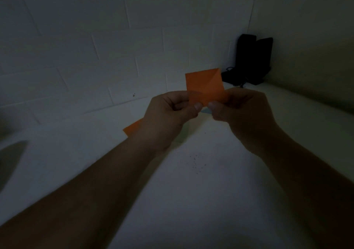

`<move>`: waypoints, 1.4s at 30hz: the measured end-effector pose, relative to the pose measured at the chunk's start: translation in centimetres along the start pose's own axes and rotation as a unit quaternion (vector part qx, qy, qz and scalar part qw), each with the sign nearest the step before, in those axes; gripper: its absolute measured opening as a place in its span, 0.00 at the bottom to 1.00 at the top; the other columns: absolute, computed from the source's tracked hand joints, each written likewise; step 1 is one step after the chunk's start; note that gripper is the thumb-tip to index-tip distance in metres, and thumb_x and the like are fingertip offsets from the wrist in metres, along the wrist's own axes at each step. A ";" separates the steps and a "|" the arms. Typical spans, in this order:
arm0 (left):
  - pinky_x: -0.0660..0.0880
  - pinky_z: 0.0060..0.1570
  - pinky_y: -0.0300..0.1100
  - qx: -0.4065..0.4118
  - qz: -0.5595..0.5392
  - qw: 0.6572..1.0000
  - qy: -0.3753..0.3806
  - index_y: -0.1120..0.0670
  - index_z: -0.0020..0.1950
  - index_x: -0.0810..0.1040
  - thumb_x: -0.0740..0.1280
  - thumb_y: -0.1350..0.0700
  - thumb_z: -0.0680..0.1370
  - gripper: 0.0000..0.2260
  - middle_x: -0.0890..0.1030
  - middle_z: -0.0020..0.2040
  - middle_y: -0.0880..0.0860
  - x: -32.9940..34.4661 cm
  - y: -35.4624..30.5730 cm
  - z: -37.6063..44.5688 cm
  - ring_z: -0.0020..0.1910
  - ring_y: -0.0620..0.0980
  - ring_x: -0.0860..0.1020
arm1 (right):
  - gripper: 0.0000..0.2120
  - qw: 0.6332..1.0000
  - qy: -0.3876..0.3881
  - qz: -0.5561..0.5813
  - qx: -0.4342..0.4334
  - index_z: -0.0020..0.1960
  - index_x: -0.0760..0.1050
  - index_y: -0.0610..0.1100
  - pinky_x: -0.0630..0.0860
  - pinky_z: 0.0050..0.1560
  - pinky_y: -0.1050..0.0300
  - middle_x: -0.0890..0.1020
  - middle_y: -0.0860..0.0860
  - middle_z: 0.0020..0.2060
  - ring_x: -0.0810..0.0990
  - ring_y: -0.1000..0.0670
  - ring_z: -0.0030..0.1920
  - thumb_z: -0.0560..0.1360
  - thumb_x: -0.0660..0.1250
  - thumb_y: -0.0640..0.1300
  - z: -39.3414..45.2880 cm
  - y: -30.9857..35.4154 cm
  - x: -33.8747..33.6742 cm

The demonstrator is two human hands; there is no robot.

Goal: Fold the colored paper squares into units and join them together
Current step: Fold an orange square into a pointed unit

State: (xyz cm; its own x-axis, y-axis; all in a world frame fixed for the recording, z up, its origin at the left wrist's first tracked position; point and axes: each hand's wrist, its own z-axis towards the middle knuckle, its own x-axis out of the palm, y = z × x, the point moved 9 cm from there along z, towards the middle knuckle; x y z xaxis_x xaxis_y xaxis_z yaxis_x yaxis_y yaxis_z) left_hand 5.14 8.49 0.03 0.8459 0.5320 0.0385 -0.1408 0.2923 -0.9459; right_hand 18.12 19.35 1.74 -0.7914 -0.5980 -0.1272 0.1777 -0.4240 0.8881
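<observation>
Both hands, left hand (pixel 168 112) and right hand (pixel 241 110), pinch an orange folded paper (pixel 206 85) mid-frame, seemingly creased diagonally.

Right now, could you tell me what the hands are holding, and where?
Both hands pinch the orange paper at its lower edge.

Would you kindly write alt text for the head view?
Both hands, left and right, pinch a folded orange paper above a white table. Another orange sheet lies beneath the left wrist.
</observation>
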 end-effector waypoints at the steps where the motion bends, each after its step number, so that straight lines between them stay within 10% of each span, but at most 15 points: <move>1: 0.82 0.56 0.47 -0.003 -0.013 1.000 -0.003 0.57 0.54 0.85 0.72 0.66 0.77 0.08 0.88 0.48 0.55 0.1 0.1 0.0 0.48 0.50 0.85 | 0.11 1.000 -0.002 0.013 -0.002 0.42 0.81 0.49 0.82 0.41 0.51 0.85 0.49 0.34 0.83 0.49 0.36 0.72 0.75 0.34 0.0 0.1 0.0; 13: 0.80 0.47 0.44 -0.048 -0.027 0.998 -0.043 0.47 0.63 0.70 0.75 0.66 0.76 0.24 0.87 0.44 0.52 -0.8 0.5 0.0 0.46 0.52 0.85 | 0.33 0.999 -0.013 0.014 0.046 0.70 0.65 0.53 0.84 0.41 0.53 0.85 0.46 0.38 0.85 0.47 0.39 0.72 0.73 0.31 0.1 -0.9 0.3; 24: 0.81 0.45 0.42 -0.162 -0.134 0.976 -0.054 0.56 0.67 0.78 0.75 0.64 0.75 0.20 0.86 0.45 0.57 -0.7 2.7 -0.1 0.40 0.51 0.84 | 0.32 0.992 -0.010 0.055 0.111 0.71 0.68 0.50 0.84 0.43 0.53 0.84 0.45 0.36 0.85 0.47 0.38 0.73 0.72 0.30 0.0 -1.7 0.2; 28: 0.79 0.43 0.40 -0.164 -0.061 0.985 -0.015 0.58 0.54 0.84 0.73 0.61 0.78 0.05 0.82 0.38 0.54 -0.2 3.1 0.0 0.37 0.49 0.80 | 0.30 0.981 -0.026 0.129 0.143 0.70 0.68 0.49 0.80 0.40 0.55 0.77 0.51 0.26 0.78 0.53 0.32 0.73 0.68 0.27 0.1 -2.3 0.0; 36: 0.80 0.43 0.39 -0.121 -0.025 0.992 -0.019 0.62 0.45 0.83 0.73 0.62 0.78 0.04 0.80 0.39 0.58 -0.2 2.5 0.2 0.37 0.48 0.79 | 0.29 0.956 0.032 0.203 0.211 0.69 0.69 0.50 0.81 0.40 0.56 0.79 0.43 0.53 0.80 0.47 0.44 0.74 0.70 0.30 -0.5 -3.2 2.4; 42: 0.80 0.44 0.39 -0.138 -0.031 0.990 0.013 0.58 0.45 0.83 0.73 0.62 0.78 0.02 0.82 0.38 0.54 0.5 2.7 -0.1 0.38 0.47 0.81 | 0.26 0.973 0.040 0.148 0.170 0.67 0.71 0.46 0.81 0.42 0.56 0.80 0.44 0.49 0.81 0.47 0.45 0.73 0.69 0.28 -0.3 -2.8 2.2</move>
State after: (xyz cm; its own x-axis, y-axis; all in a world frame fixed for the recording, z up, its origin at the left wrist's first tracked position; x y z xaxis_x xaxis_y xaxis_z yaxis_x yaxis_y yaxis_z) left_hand 5.25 9.45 -2.50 0.8623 0.4975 0.0942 0.0544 0.0941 -0.9941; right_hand 16.05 18.95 -1.14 -0.6839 -0.7171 0.1343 0.1764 0.0161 0.9842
